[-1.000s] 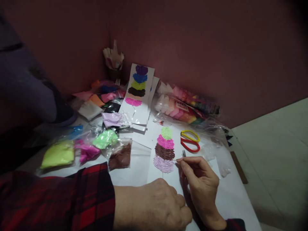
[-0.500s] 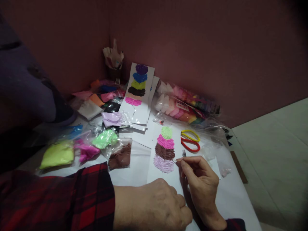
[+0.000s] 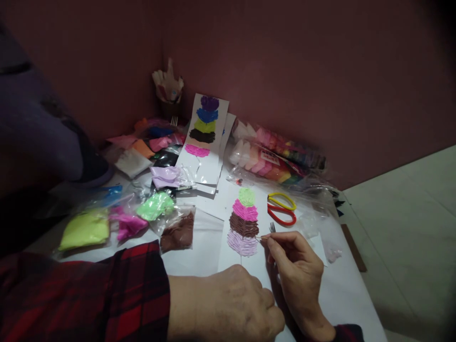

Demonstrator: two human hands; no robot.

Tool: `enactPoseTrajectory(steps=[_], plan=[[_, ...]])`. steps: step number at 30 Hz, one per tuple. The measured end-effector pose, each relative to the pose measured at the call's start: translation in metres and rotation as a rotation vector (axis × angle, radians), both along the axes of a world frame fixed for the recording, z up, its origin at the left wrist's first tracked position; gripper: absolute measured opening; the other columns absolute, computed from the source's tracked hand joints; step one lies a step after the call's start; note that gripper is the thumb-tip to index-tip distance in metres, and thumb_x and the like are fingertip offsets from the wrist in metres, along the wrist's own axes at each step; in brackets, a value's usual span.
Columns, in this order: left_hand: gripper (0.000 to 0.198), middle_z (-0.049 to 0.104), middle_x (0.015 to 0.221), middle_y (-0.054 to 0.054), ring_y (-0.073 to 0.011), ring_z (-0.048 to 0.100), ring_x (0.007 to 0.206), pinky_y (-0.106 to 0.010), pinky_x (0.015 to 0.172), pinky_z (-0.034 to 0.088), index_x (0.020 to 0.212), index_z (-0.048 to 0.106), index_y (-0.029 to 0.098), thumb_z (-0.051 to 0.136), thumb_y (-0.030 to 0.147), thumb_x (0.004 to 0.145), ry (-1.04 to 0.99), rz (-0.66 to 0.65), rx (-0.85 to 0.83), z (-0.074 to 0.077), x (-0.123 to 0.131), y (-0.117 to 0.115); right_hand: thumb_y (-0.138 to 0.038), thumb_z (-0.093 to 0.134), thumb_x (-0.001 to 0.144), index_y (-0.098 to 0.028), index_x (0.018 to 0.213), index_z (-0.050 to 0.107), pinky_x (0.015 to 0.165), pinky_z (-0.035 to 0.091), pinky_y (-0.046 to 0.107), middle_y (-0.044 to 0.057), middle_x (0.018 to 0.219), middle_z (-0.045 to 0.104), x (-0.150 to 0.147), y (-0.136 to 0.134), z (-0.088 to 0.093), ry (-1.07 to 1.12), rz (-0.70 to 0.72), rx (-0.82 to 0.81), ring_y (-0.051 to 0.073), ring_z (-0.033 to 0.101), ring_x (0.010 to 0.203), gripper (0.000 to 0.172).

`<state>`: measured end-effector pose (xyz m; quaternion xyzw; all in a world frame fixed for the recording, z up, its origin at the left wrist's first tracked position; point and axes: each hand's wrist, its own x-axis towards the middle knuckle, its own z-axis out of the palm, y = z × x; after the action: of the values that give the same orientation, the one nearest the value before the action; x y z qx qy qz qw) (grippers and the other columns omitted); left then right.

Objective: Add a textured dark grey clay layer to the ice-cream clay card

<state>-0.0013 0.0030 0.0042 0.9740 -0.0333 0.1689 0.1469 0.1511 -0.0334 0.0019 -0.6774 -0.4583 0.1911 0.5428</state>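
My right hand (image 3: 297,275) pinches a thin toothpick (image 3: 262,237) between thumb and fingers. The toothpick's tip touches or nearly touches the right edge of a clay feather (image 3: 244,223), where its brown and lilac bands meet. Green and pink bands lie above, all ridged, on a white sheet (image 3: 231,266). My left hand (image 3: 231,304) rests closed on the sheet's lower part, its fingers curled under and mostly hidden. Just beyond my right fingers lies a fork (image 3: 272,227), only its tines showing. Scissors with yellow and red handles (image 3: 282,209) lie right of the feather.
Bags of yellow clay (image 3: 85,229), green clay (image 3: 156,205) and brown clay (image 3: 180,231) lie on the left. A card with a multicoloured clay feather (image 3: 190,166) leans at the back. Packs of coloured clay (image 3: 263,156) lie along the wall, beside a cup (image 3: 169,109).
Almost nothing differs. The toothpick has shifted very slightly at the feather's right edge; both hands keep their places.
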Motion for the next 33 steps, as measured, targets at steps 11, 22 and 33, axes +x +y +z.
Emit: enactPoseTrajectory(steps=[11,22,33], plan=[[0.011,0.055,0.066,0.001,-0.0138,0.050,0.054,-0.032,0.039,0.020,0.079,0.052,0.016,0.060,0.021,0.082,0.007,-0.003,0.002,-0.0001,0.0012,-0.0017,-0.024,0.072,0.077,-0.018,0.075,0.066,0.046,0.046,0.024,0.000,0.063,0.067,-0.0018,-0.0005,0.0020,0.017,-0.028,0.026,0.011,0.054,0.049,0.009],[0.010,0.054,0.066,0.001,-0.0141,0.050,0.054,-0.032,0.039,0.022,0.078,0.051,0.015,0.060,0.020,0.082,-0.001,-0.009,0.002,-0.0009,0.0009,-0.0008,-0.025,0.072,0.077,-0.018,0.075,0.066,0.043,0.042,0.023,0.002,0.066,0.069,-0.0016,-0.0002,0.0019,0.039,-0.013,-0.040,0.011,0.053,0.049,0.009],[0.009,0.055,0.067,0.001,-0.0149,0.050,0.054,-0.033,0.038,0.025,0.080,0.052,0.016,0.059,0.021,0.082,0.023,-0.014,0.000,0.0006,0.0005,0.0004,-0.022,0.071,0.077,-0.019,0.074,0.065,0.046,0.046,0.025,0.002,0.067,0.069,0.0004,-0.0003,0.0019,0.017,-0.025,0.012,0.013,0.057,0.052,0.008]])
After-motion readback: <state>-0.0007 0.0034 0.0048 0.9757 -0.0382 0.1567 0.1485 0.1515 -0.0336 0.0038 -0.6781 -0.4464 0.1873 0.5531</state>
